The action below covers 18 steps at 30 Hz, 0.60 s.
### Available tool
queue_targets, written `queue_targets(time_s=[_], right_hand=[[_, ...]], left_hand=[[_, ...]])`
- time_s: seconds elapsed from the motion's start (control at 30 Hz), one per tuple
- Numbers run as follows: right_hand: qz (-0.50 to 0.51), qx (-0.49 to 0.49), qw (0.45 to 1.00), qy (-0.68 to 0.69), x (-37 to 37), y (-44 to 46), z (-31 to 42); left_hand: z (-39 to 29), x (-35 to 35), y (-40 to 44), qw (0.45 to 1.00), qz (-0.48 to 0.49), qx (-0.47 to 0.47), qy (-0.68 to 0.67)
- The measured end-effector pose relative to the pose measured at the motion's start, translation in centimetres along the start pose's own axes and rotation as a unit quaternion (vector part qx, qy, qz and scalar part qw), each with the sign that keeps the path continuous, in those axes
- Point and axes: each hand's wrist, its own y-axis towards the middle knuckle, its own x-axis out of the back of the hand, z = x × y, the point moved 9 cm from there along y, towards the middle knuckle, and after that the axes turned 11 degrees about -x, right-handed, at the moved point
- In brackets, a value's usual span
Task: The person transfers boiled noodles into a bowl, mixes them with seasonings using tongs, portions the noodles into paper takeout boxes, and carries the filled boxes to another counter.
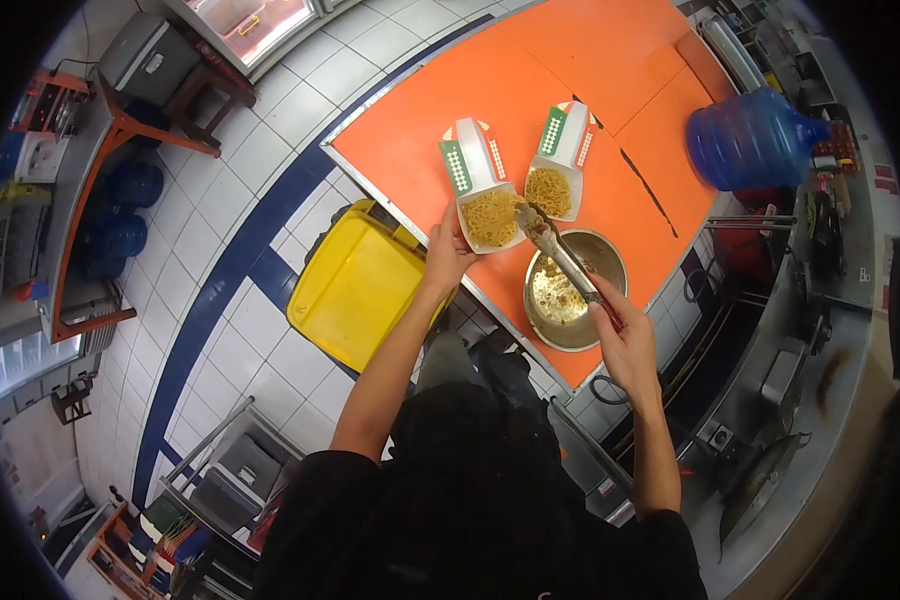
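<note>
My left hand [451,246] grips the side of an open takeout box [461,150] filled with noodles [490,219]. In my right hand [625,335] is a pair of metal tongs [562,257], its tips at the right edge of those noodles. Whether the tips pinch any noodles I cannot make out. Just right of this box stands a second open takeout box [570,135], also with noodles [549,192] in it. Below the tongs sits a round metal bowl [613,262] with some oily food remains at its bottom.
An orange table [420,110] carries the boxes and bowl. A large blue water jug [745,138] lies at its right side. Left of the table stands a yellow-lidded bin [355,285]. A steel counter with a wok [755,490] is at the lower right.
</note>
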Motion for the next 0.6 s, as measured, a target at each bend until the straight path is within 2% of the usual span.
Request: queue_targets(time_s=[0.17,0.23,0.3,0.37,0.6], right_hand=[[0.007,-0.035,0.999,0.013,1.9,-1.9,1.1],[-0.017,0.009,0.999,0.047,3.0,-2.7,1.7],[-0.025,0.014,0.998,0.048,3.9,-3.4,2.2],[-0.036,0.020,0.998,0.050,4.9,-4.2,2.7],[-0.064,0.071,0.989,0.113,7.2,-6.6,5.1]], left_hand=[[-1.3,0.1,-0.1,0.999,0.010,0.010,-0.039],[-1.0,0.2,0.0,1.000,0.008,0.009,0.004],[-1.1,-0.3,0.2,1.000,0.019,0.007,-0.021],[-3.1,0.0,0.2,0.996,-0.026,-0.010,-0.079],[-1.5,0.2,-0.1,1.000,-0.021,-0.005,-0.004]])
